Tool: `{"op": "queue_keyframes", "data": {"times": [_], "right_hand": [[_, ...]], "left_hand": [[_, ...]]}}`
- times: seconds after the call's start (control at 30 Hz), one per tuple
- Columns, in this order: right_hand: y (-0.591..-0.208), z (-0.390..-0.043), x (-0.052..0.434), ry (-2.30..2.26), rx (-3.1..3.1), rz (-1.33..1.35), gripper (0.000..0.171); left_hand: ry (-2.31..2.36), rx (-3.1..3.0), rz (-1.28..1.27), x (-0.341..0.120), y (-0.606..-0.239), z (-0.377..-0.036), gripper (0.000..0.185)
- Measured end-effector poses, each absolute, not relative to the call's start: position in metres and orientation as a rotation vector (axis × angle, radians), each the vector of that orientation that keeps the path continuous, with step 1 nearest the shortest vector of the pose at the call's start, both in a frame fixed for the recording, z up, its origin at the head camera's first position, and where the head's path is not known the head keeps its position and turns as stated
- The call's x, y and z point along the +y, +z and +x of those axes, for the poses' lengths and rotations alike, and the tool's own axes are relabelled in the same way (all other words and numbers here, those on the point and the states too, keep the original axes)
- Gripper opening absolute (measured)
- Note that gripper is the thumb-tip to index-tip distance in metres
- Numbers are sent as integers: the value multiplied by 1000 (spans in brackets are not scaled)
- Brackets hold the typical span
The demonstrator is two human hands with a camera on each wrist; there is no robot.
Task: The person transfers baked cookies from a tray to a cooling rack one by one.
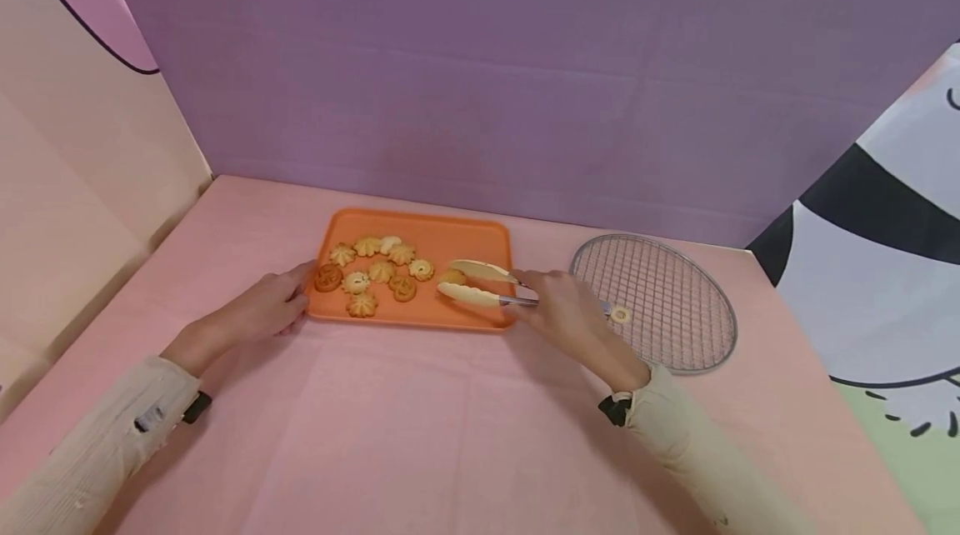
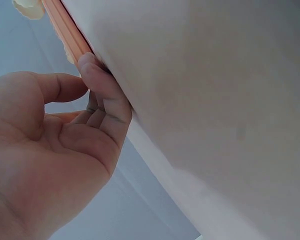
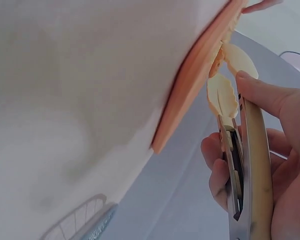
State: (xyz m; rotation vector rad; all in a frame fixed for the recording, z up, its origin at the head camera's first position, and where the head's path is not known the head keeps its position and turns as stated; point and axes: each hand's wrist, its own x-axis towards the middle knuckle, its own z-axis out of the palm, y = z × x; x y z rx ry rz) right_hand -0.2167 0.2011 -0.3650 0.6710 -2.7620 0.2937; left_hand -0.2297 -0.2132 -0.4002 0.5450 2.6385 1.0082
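Pink cloth covers the table (image 1: 360, 443) before you, and on it lies the shallow rectangular orange tray (image 1: 480, 237), with the round grey wire-mesh rack (image 1: 667, 289) on the table to its right. Your tongs with metal arms and cream scalloped tips (image 1: 471, 295) reach over the tray's right half. Your right hand (image 1: 568, 308) has its fingers wrapped round their arms; your left hand (image 1: 264, 302) curls at the tray's left edge, thumb and fingers on the rim. Between the parted tips sits the rounded golden biscuit (image 1: 452, 277), apart from the cluster of golden and brown patterned biscuits (image 1: 381, 271) further left. Whether the tips press on it, you cannot tell from these views. If they close off-centre, the smooth dome could squirt out sideways; squeezed too hard, a crumbly biscuit could crack. Lifting on a half-grip would probably drop it back on the tray or over the near rim. Should your left hand slacken, a push from the tongs could slide the tray, while too firm a pull might tip it and send the loose biscuits rolling together.
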Motion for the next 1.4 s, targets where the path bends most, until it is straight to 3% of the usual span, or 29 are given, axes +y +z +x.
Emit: {"op": "queue_keyframes", "data": {"times": [1.4], "right_hand": [[-349,-207,265,287,-2626,501,50]], "left_hand": [[1027,2649,544,-213,-399,-230,61]]}}
